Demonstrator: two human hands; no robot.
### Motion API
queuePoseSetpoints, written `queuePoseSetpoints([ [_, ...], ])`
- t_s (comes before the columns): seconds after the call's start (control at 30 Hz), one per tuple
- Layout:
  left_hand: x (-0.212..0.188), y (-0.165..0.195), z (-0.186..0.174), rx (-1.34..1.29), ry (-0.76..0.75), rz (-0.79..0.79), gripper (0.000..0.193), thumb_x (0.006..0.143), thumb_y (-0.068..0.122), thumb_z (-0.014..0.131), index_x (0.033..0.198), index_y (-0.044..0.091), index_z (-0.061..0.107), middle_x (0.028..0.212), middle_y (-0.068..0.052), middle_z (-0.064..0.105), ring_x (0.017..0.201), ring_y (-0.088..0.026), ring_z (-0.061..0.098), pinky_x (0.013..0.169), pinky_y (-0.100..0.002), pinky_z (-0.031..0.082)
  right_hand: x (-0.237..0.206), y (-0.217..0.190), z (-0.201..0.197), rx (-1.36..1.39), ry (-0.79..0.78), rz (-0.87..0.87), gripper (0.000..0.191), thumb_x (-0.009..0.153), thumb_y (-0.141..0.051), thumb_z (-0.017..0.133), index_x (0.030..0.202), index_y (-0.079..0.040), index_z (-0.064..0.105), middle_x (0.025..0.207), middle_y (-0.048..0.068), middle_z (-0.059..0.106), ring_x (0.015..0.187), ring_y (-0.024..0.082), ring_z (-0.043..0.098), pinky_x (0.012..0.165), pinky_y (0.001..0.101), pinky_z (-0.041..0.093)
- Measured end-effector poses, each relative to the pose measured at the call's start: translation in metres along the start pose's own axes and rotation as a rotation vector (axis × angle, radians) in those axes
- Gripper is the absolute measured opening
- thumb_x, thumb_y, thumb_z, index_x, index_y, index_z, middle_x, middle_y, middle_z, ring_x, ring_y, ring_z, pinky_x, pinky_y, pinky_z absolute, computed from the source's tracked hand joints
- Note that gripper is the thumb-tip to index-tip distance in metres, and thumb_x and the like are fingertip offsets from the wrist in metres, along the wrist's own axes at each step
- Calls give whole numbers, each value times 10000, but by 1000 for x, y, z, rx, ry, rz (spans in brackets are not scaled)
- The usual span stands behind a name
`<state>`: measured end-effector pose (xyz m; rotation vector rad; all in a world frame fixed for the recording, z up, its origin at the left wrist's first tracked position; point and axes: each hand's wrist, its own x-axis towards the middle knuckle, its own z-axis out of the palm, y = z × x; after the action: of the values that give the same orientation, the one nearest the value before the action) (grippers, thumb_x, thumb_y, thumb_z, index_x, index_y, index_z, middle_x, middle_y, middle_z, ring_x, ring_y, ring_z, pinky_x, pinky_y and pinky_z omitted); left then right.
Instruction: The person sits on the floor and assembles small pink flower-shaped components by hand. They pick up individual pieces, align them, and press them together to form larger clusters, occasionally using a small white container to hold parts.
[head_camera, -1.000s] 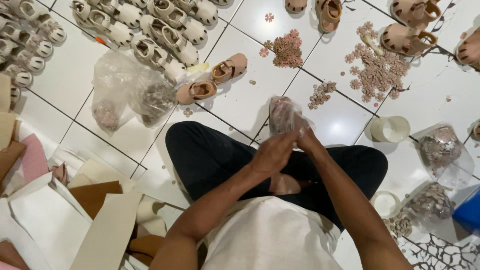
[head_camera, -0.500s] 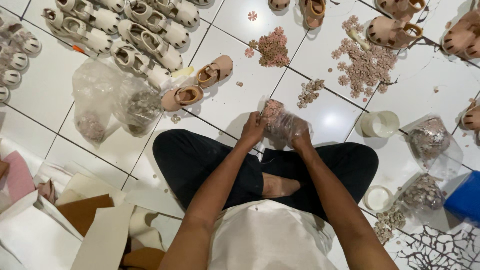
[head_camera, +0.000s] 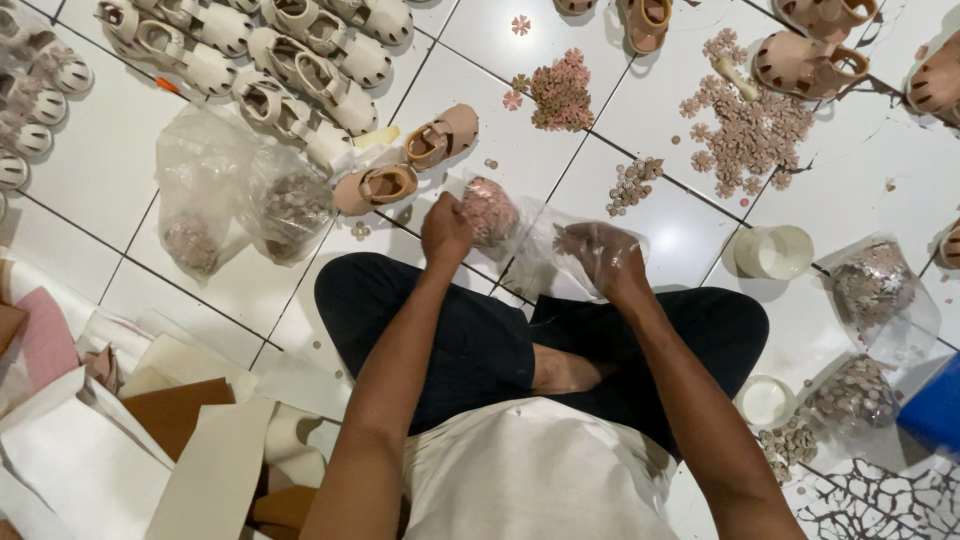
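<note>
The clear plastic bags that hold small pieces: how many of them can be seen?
5: one bag held by both hands, its far side over the right hand; a bag on the left floor; another beside it; two at right. Others may be hidden.

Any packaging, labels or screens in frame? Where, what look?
No labels or screens.
Clear bag: between left hand and right hand, pink pieces inside.
Two clear bags: left floor, crumpled.
Two clear bags: right floor, small pieces inside.
</note>
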<state>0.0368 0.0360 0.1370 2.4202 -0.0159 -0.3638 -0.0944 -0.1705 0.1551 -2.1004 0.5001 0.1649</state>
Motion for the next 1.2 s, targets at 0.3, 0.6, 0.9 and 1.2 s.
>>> queuePoseSetpoints([
  [0.3,11,-16,-16,313,350,289,527,793,17,701,1303,-26,575,1212,-221,619,1090,-416,641,928,-519,549,-35,-18,-69,340,140,-3,262,975,-153,734,1184,5,747,956,74,772,805,101,672,654,248,548],
  [0.6,-53,75,19,-1114,-586,410,359,1049,148,681,1360,-13,600,1187,-138,700,1083,-170,684,958,-320,591,-11,-62,-60,359,87,-53,244,943,-151,746,1151,-23,740,942,67,773,827,103,730,657,244,581],
  [0.9,-42,71,23,-1194,-541,159,246,1010,183,691,1141,-26,699,978,-72,728,878,-117,702,809,-310,641,-2,-39,-59,644,139,-72,152,996,-129,708,1088,-8,717,932,69,736,858,131,712,660,270,580],
  [1.2,-30,76,35,-1179,-564,177,231,989,223,727,1075,9,705,888,-46,702,790,-84,654,705,-276,604,14,-31,-52,543,160,-112,257,949,-124,747,1167,0,691,962,63,734,855,100,698,672,259,597],
])
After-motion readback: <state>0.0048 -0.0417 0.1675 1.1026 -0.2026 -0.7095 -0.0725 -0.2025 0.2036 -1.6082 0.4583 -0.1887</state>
